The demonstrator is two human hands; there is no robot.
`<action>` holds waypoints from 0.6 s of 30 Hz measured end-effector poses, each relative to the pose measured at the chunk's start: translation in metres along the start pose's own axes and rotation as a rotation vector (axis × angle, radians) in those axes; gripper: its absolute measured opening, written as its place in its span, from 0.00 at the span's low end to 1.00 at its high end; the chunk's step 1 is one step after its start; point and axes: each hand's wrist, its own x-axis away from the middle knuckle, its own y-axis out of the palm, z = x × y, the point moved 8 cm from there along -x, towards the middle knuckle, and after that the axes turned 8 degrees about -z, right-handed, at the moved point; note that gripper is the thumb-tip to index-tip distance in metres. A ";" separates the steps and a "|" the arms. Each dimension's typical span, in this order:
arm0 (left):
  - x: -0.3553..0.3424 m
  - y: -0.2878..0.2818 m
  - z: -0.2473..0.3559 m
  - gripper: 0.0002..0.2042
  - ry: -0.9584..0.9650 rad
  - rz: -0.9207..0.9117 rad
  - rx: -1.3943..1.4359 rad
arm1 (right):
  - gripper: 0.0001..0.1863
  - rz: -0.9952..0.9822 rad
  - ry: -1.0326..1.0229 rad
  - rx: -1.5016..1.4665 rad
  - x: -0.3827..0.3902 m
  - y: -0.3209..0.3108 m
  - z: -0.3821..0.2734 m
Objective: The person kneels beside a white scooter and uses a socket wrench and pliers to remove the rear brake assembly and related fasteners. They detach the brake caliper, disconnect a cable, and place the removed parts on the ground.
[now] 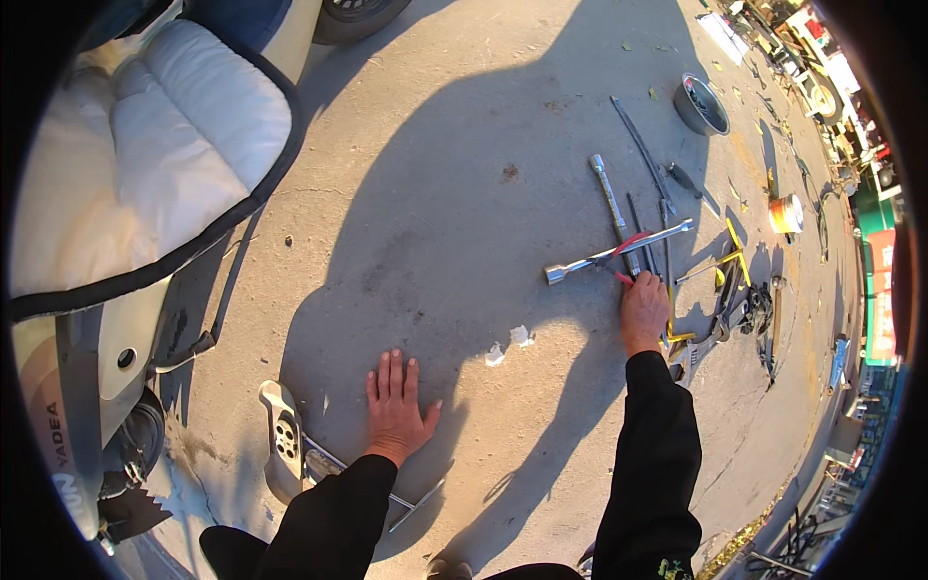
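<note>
Spreading its fingers palm down over the grey concrete ground [454,242], the left hand [396,404] is open and empty. Just left of its wrist lies a flat beige part with round holes [283,440]; a thin silver T-shaped metal rod [416,507] reaches out beneath the forearm. Ahead and right of this hand are crumpled white scraps [495,355].

The right hand [645,311] has its fingers bent down at the near end of a silver cross-shaped metal lug wrench [610,198], beside a red-handled tool [631,242] lying across it; whether it grips either, I cannot tell. To this hand's right sit a silver steel wrench [704,345] and, farther out, a yellow T-shaped metal tool [739,256]. Well ahead of it stands a round grey metal bowl [712,109].
</note>
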 end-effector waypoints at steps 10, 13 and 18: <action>0.009 -0.007 -0.003 0.37 0.011 0.036 0.047 | 0.15 -0.186 0.083 -0.501 0.148 -0.088 -0.031; 0.020 -0.034 -0.008 0.30 0.081 0.006 0.220 | 0.14 -0.313 0.037 -0.664 0.253 -0.112 -0.052; 0.121 -0.086 -0.051 0.20 0.207 -0.006 0.384 | 0.13 -0.419 -0.008 -0.630 0.376 -0.121 -0.098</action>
